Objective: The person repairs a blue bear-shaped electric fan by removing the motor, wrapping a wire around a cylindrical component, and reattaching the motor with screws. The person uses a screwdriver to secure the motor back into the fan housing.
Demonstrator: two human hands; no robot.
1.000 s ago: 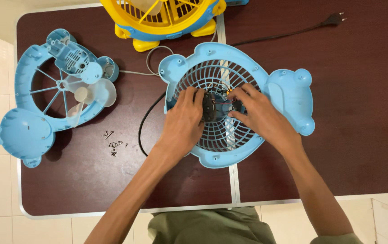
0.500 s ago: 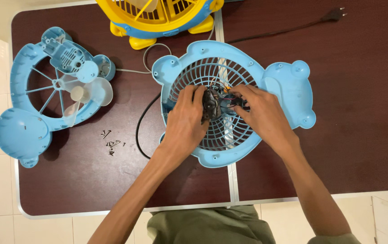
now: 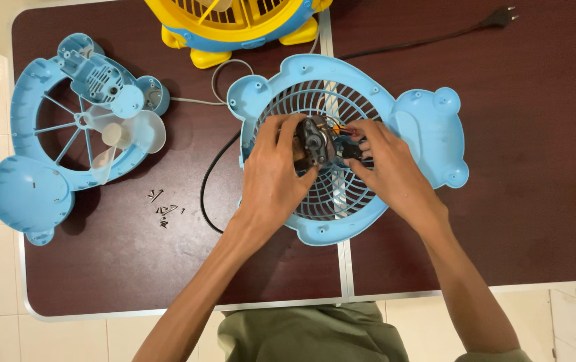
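A light blue fan housing [image 3: 428, 127] with a round grille lies flat on the dark brown table [image 3: 542, 201]. At the grille's centre sits a small dark motor [image 3: 314, 142] with orange and dark wires. My left hand [image 3: 276, 175] rests on the grille with its fingers closed around the motor's left side. My right hand [image 3: 385, 167] touches the wires and the motor's right side with its fingertips.
A second light blue fan half [image 3: 30, 191] with a clear blade [image 3: 134, 134] and a motor cover lies at the left. Several small screws [image 3: 166, 209] lie loose between the halves. A yellow fan [image 3: 234, 27] stands at the back. A black cord runs to a plug [image 3: 502, 15].
The view has shifted a little. Both hands have lifted off the hub, so the motor now shows between them; the left hand grips it.
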